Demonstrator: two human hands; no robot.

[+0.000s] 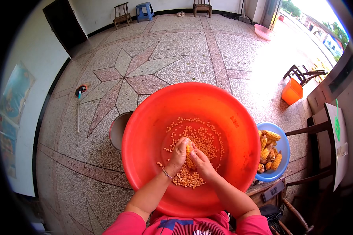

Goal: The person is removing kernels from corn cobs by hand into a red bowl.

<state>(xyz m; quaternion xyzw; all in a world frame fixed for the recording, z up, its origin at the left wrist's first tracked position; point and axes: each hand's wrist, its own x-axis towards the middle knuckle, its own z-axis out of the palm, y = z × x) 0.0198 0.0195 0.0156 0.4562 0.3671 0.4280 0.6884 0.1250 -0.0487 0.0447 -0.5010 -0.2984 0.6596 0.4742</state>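
An ear of corn [190, 157] is held between my two hands, above the inside of a large red plastic basin [153, 117]. My left hand [179, 154] grips its upper part, with a bracelet on the wrist. From the other side my right hand [202, 163] wraps around the ear, the thumb lying along its rows. Parts of the ear are hidden by my fingers. Loose corn kernels [190, 177] lie scattered over the basin floor, thickest below and just beyond my hands.
Right of the basin, a blue plastic basin [284, 141] holds several ears of corn [271, 135]. A grey bucket [117, 132] stands at the left. A wooden chair [254, 199] is at lower right, an orange bin [292, 92] farther off. A long-handled brush [79, 108] lies on the floor.
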